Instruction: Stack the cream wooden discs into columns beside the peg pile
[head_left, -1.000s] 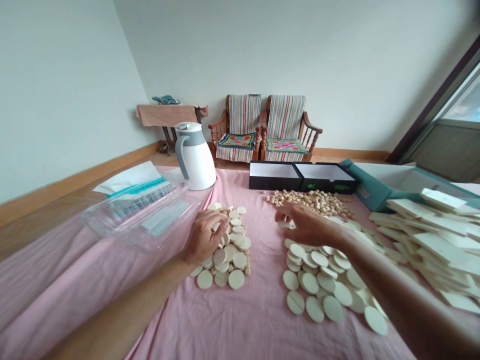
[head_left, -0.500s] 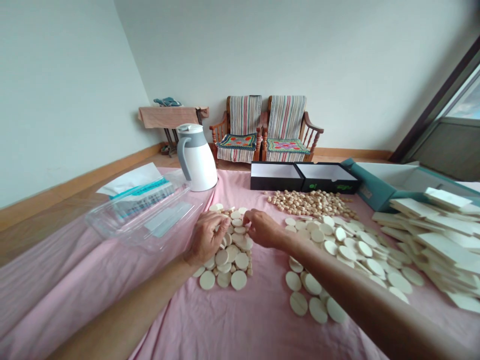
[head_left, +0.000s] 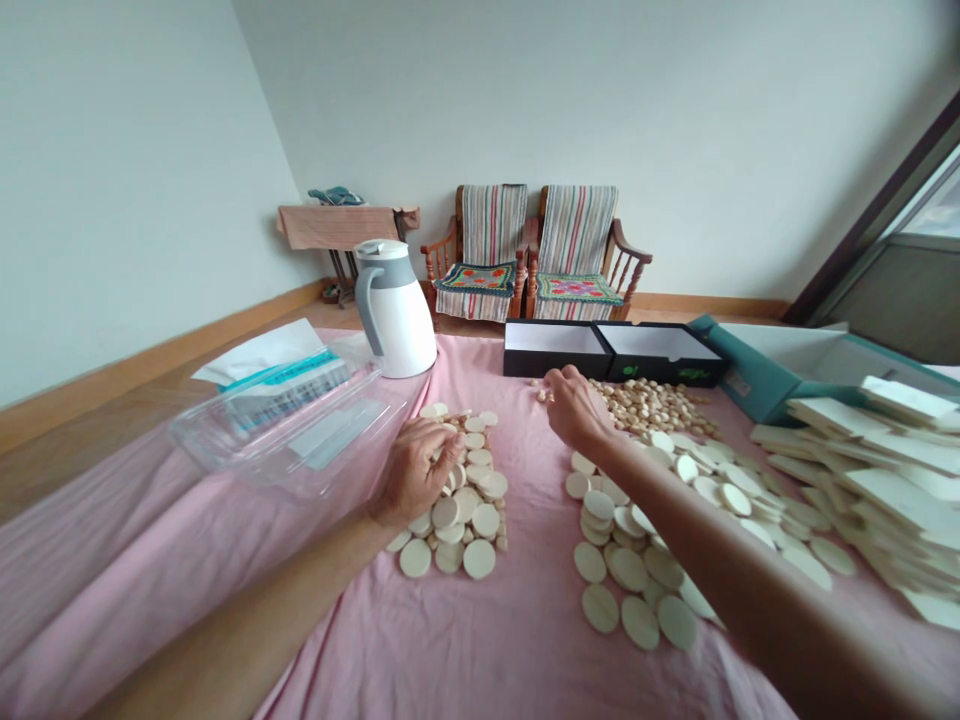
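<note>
**Both hands down among wooden pieces on a pink cloth**

Head view: the left hand (head_left: 416, 470) sits centre-left of the frame on the left edge of a pile of small discs (head_left: 471, 498). Its fingers are curled shut against the thumb over the top discs; whether they pinch one cannot be told.

The right hand (head_left: 574, 408) reaches up-frame past centre, fingertips bunched and lowered at the left edge of a heap of small pegs (head_left: 651, 400). Whether it holds a peg is hidden.

Its forearm crosses a spread of larger discs (head_left: 637, 560) at lower right.

Black boxes (head_left: 611, 350) lie just behind the pegs, a white jug (head_left: 395, 312) to their left, a clear plastic container (head_left: 289, 425) at left, and flat slabs (head_left: 877, 450) at the right edge. All rest on the pink cloth (head_left: 487, 640).
</note>
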